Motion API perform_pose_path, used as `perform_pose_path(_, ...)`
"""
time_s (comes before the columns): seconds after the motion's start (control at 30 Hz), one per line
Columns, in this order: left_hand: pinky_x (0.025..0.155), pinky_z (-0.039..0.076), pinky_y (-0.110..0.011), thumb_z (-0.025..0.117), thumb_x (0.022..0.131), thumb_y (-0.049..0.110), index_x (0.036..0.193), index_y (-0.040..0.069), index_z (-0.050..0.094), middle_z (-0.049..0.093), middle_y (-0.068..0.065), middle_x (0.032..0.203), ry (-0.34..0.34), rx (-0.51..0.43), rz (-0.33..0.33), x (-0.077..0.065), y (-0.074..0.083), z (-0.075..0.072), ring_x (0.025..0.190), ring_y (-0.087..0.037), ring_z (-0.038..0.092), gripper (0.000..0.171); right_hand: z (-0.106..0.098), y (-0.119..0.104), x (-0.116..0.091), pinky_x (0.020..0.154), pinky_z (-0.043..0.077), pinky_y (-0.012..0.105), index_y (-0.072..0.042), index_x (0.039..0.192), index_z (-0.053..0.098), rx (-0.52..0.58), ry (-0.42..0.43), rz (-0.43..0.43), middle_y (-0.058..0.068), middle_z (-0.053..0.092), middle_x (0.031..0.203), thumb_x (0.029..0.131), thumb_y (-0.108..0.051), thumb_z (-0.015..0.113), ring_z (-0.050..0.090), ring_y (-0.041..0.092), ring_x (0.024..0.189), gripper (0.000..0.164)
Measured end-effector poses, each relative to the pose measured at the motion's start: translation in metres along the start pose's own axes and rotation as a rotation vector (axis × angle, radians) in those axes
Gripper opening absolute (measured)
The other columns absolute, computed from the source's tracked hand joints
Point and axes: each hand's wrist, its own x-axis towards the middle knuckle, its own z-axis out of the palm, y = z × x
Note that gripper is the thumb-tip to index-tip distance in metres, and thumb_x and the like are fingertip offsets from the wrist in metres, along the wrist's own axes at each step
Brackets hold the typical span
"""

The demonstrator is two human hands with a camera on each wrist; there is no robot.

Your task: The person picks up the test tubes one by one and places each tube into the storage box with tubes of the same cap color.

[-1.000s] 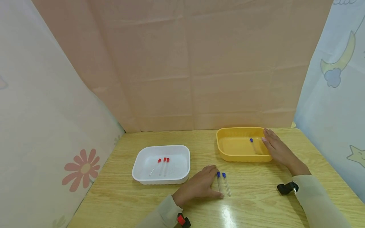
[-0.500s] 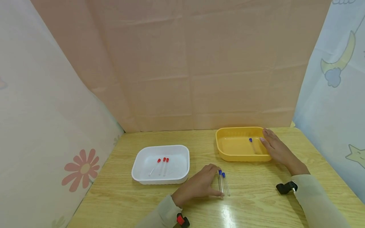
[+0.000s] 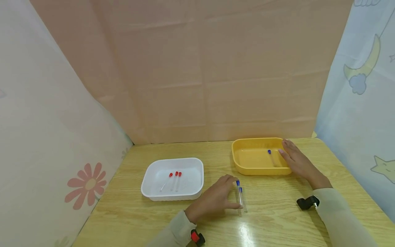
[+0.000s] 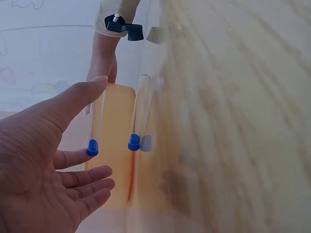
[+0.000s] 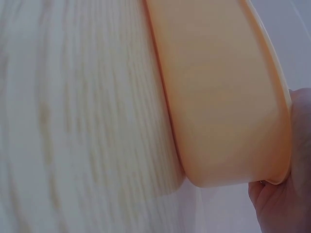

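Note:
My left hand (image 3: 213, 199) pinches a clear test tube (image 4: 92, 147) with a blue cap end to end, thumb at its bottom and index finger at the cap. The other fingers stay spread. Beside it a second blue-capped test tube (image 4: 134, 141) lies on the table. At the right end of the yellow tray (image 3: 262, 171), my right hand (image 3: 297, 161) holds the rim, thumb over the inner side; the right wrist view shows the tray's outer wall (image 5: 218, 97) and part of that hand (image 5: 282, 208). One blue-capped tube (image 3: 269, 152) lies inside the tray.
A white tray (image 3: 172, 198) with three red-capped test tubes (image 3: 177, 174) stands to the left on the wooden table (image 3: 129, 223). A beige sheet (image 3: 185, 68) hangs behind the table, and patterned cloths flank it on both sides.
The left thumb and index finger have closed on one blue-capped tube and raised it slightly, so it now overlaps the other tube. My right hand has stayed at the yellow tray.

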Motion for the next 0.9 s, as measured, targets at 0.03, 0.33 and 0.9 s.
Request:
perform_pose_path(0.03,0.105,0.044,-0.022,0.077,0.081,0.062,0.146,0.013,0.046,0.051,0.002,0.141,0.004,0.0,-0.001,0.0,0.0,-0.001,0.128,-0.01,0.049,0.087,0.0,0.0,0.001,0.118,-0.001,0.066,0.014,0.155,0.014,-0.002,0.0,0.001,0.033,0.006,0.164,0.113,-0.032,0.032,-0.001,0.05,0.151,0.065)
perform_pose_path(0.33,0.108,0.043,-0.025,0.078,0.082,0.061,0.15,0.013,0.043,0.049,0.0,0.144,0.025,-0.01,0.003,0.003,-0.002,-0.009,0.131,-0.012,0.047,0.09,0.001,0.001,0.002,0.118,-0.001,0.065,0.014,0.155,0.014,-0.013,-0.002,0.0,0.034,0.005,0.164,0.113,-0.033,0.032,-0.001,0.051,0.151,0.066)
perform_pose_path(0.9,0.104,0.047,-0.026,0.076,0.083,0.061,0.152,0.015,0.04,0.046,0.001,0.149,0.038,0.012,0.01,0.014,0.009,-0.024,0.133,-0.012,0.047,0.09,0.001,0.0,0.002,0.118,0.001,0.066,0.014,0.155,0.014,-0.023,-0.003,0.011,0.035,0.007,0.163,0.113,-0.034,0.032,0.0,0.051,0.151,0.067)
